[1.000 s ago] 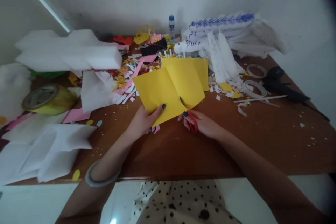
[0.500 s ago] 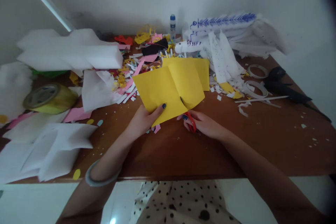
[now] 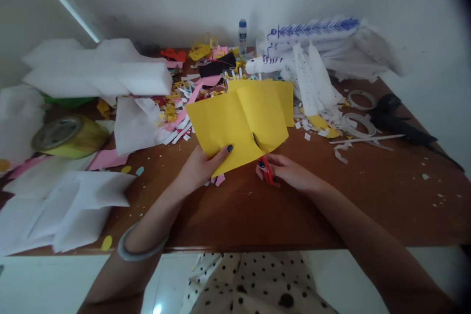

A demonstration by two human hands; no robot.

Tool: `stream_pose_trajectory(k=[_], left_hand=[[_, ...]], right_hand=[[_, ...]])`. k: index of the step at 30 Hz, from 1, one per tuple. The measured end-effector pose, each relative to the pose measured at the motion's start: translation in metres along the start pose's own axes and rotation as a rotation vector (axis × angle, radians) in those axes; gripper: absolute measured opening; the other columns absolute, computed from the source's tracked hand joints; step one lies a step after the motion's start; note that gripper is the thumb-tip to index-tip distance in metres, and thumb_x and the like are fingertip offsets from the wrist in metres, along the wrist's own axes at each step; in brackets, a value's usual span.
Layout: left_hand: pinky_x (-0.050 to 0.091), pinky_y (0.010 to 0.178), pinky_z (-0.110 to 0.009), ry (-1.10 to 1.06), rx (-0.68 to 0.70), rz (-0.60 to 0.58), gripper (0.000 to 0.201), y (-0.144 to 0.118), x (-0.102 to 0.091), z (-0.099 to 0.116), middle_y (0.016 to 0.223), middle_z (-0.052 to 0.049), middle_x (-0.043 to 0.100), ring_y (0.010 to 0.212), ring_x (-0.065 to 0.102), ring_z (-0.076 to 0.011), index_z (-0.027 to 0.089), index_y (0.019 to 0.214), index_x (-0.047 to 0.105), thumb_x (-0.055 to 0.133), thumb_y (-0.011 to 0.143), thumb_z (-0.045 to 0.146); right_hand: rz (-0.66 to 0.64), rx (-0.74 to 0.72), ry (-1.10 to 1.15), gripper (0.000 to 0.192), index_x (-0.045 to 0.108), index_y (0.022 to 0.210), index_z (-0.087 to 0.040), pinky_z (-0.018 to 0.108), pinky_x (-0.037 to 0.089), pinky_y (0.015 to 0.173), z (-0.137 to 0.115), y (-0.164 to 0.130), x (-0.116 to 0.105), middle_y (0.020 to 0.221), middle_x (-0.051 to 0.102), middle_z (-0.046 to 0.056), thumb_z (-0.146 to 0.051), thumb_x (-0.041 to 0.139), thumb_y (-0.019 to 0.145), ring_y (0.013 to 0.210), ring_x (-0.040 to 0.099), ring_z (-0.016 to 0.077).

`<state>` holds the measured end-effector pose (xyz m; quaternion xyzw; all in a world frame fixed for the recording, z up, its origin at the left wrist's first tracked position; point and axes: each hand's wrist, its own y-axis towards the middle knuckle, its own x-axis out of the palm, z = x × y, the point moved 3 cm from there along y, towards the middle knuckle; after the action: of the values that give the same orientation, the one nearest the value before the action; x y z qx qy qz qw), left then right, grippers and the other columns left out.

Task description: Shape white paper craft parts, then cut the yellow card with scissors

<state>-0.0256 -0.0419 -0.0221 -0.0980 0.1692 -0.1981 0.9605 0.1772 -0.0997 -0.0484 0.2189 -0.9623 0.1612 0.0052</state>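
Note:
A sheet of yellow paper (image 3: 230, 130) is held up above the table, with my left hand (image 3: 202, 167) closed on its lower left edge, thumb on top. My right hand (image 3: 281, 171) grips red-handled scissors (image 3: 267, 170) at the sheet's lower edge. A dark blade shows at a slit in the paper, and the part to the right of it bends upward. Another yellow sheet (image 3: 285, 100) lies behind the held one. Small pink scraps (image 3: 220, 180) rest on the table just below the paper.
A heap of paper scraps (image 3: 176, 108) covers the middle back, beside a glue bottle (image 3: 242, 38). White foam sheets (image 3: 99, 76) and a roll of yellow tape (image 3: 69, 137) lie left. At right are white tape rings (image 3: 358, 125), a black glue gun (image 3: 401, 127) and a white bundle (image 3: 312, 44).
The fingers of my right hand have drawn in around the scissors' handles, and the handles have shifted slightly. The paper and my left hand have hardly moved.

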Motion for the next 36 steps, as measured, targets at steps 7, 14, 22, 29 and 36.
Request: stream_pose_trajectory(k=[7,14,22,29,36], left_hand=[[0.032,0.026,-0.017,0.077,0.03,-0.039,0.038,-0.001,-0.004,0.003,0.043,0.001,0.054,0.028,0.041,-0.008,0.016,0.072,0.054,0.057,0.083,0.052],[0.032,0.026,-0.017,0.056,0.024,-0.011,0.036,-0.001,-0.003,0.002,0.044,0.002,0.055,0.029,0.042,-0.0081,0.016,0.076,0.055,0.059,0.082,0.051],[0.033,0.027,-0.018,0.063,0.009,-0.047,0.038,-0.001,-0.003,0.003,0.042,0.001,0.054,0.029,0.042,-0.009,0.016,0.078,0.056,0.057,0.083,0.053],[0.032,0.027,-0.017,0.05,-0.009,-0.034,0.036,-0.002,-0.003,0.004,0.044,0.001,0.055,0.031,0.044,-0.0097,0.017,0.077,0.055,0.058,0.082,0.052],[0.031,0.028,-0.017,0.059,-0.001,-0.108,0.041,-0.005,0.0,0.006,0.042,-0.001,0.054,0.03,0.04,-0.0078,0.017,0.064,0.052,0.054,0.084,0.053]], right_hand=[[0.037,0.0,-0.024,0.041,0.051,0.073,-0.017,0.022,0.029,0.049,-0.002,0.0,-0.003,0.068,0.048,-0.001,-0.055,0.049,0.087,0.054,0.037,0.007],[0.052,-0.015,0.011,0.043,0.049,0.068,-0.018,0.022,0.026,0.047,0.002,0.004,0.003,0.064,0.045,-0.003,-0.057,0.051,0.085,0.051,0.034,0.0062],[0.059,0.003,0.051,0.041,0.049,0.071,-0.019,0.022,0.027,0.046,0.0,0.005,0.007,0.064,0.046,-0.003,-0.057,0.051,0.084,0.05,0.033,0.007],[0.058,0.013,-0.006,0.041,0.05,0.066,-0.018,0.023,0.027,0.047,0.002,0.006,0.005,0.063,0.047,-0.003,-0.053,0.048,0.087,0.05,0.034,0.0071],[0.054,-0.015,-0.123,0.044,0.05,0.065,-0.018,0.024,0.029,0.052,-0.001,0.003,0.004,0.064,0.046,-0.001,-0.056,0.046,0.088,0.055,0.036,0.0095]])
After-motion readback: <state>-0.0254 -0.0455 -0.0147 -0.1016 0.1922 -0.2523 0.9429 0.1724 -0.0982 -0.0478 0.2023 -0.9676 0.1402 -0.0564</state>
